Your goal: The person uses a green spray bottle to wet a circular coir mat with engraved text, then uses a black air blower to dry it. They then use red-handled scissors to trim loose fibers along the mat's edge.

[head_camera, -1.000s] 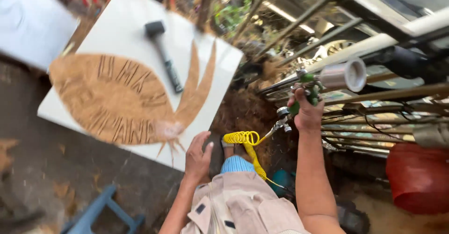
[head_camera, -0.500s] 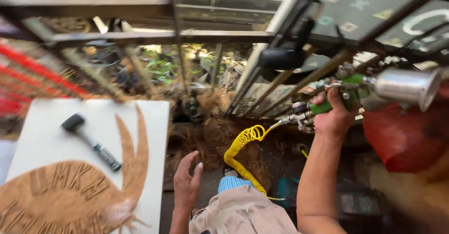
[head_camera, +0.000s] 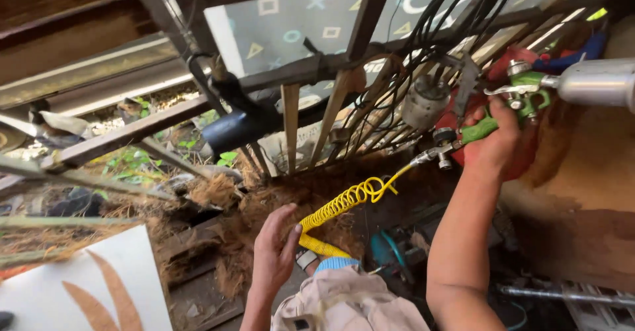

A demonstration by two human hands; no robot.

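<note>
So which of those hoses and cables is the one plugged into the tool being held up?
The yellow coiled hose. It runs up to the base of the green spray gun in the right hand; the black cables just hang from the frame above.

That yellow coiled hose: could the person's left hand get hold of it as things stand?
Probably yes. The left hand is open right beside the yellow coiled hose, and nothing lies between them. The right hand holds the green spray gun at the hose's far end.
</note>
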